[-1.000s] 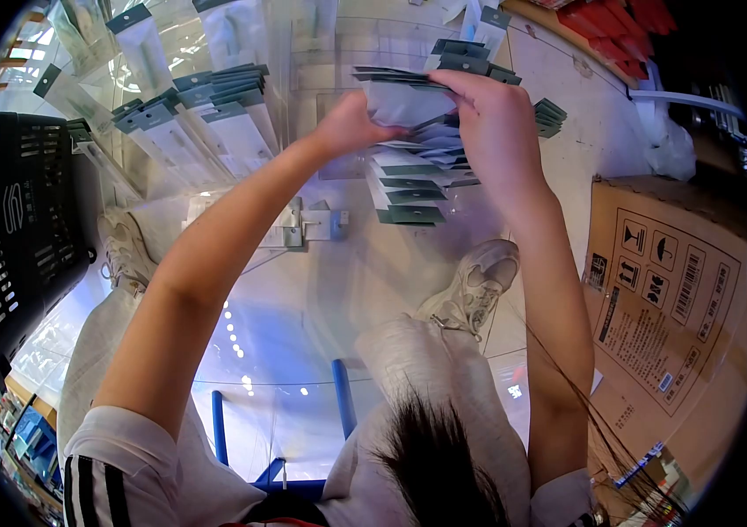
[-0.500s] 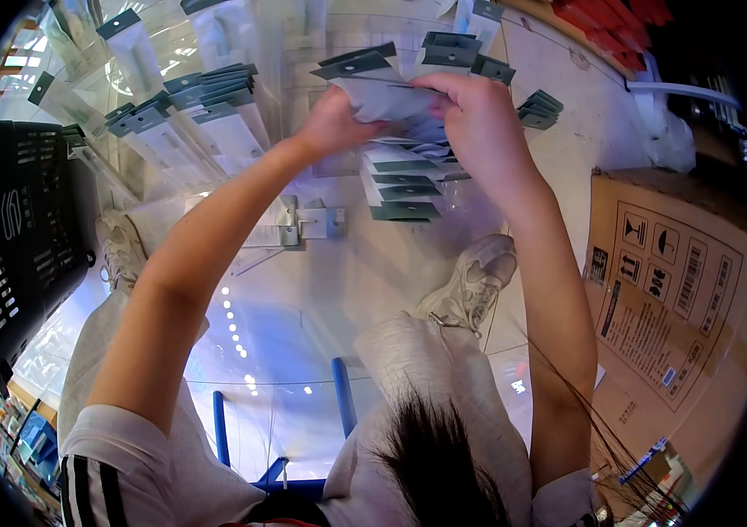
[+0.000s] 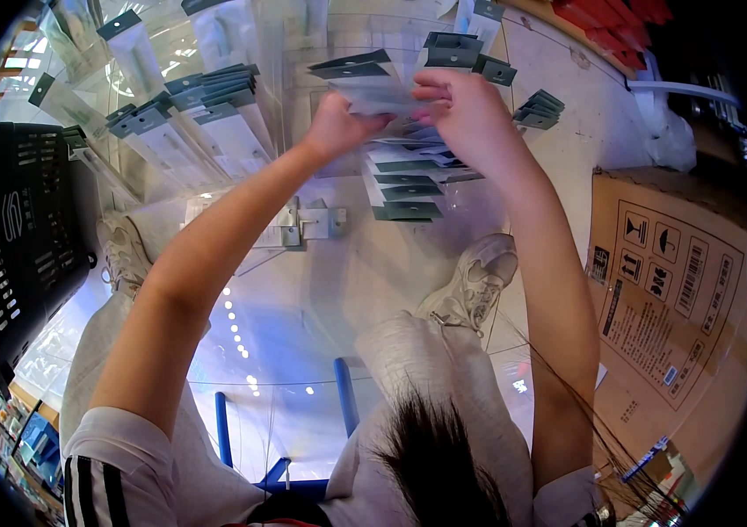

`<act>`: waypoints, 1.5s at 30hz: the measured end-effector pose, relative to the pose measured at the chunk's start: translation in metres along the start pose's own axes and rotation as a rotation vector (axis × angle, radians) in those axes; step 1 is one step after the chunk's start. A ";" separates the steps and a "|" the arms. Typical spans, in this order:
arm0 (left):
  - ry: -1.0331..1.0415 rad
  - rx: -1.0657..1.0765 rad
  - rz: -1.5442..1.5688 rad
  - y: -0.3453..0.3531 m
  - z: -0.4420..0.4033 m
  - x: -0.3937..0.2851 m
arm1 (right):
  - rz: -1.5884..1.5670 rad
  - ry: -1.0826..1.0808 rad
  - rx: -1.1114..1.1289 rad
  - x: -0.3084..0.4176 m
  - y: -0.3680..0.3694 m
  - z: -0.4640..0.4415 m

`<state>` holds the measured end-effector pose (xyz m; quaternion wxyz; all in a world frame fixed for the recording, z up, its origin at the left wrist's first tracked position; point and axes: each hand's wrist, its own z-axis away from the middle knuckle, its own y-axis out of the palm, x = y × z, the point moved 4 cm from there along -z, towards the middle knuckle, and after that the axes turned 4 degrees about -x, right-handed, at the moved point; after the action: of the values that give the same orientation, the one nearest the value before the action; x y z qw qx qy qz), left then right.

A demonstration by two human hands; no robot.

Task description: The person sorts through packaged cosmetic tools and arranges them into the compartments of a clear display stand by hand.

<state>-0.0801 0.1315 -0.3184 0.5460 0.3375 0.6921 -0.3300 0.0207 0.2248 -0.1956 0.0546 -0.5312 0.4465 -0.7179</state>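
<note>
Green-topped packets point(image 3: 358, 81) sit at twelve o'clock, pinched between the thumb and fingers of our left hand point(image 3: 341, 127). Our right hand point(image 3: 466, 105) has its fingers loosely parted at their three o'clock side; we cannot tell if it touches them. A fanned packet stack point(image 3: 407, 191) lies nearby, our black basket point(image 3: 26, 198) at nine o'clock, the cardboard box point(image 3: 668, 303) at three.

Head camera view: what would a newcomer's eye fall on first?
Probably the packets with dark headers at upper centre, held in the left hand, with the right hand close beside them. Next, the black slotted basket at the left edge and the printed cardboard box at the right.
</note>
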 end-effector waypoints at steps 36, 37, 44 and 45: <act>-0.063 -0.170 0.081 0.018 -0.011 -0.016 | -0.526 0.134 -0.448 0.004 -0.035 0.041; -0.069 -0.178 0.061 0.016 -0.011 -0.016 | -0.566 0.128 -0.477 0.005 -0.036 0.042; -0.114 -0.201 0.026 0.008 -0.014 -0.004 | -0.712 0.125 -0.616 0.007 -0.044 0.048; -0.115 -0.203 0.008 0.008 -0.014 -0.004 | -0.738 0.123 -0.634 0.006 -0.045 0.048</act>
<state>-0.0806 0.1471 -0.3127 0.6177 0.2637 0.6881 -0.2747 0.0754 0.2203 -0.1579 -0.3945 -0.6011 0.4275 -0.5480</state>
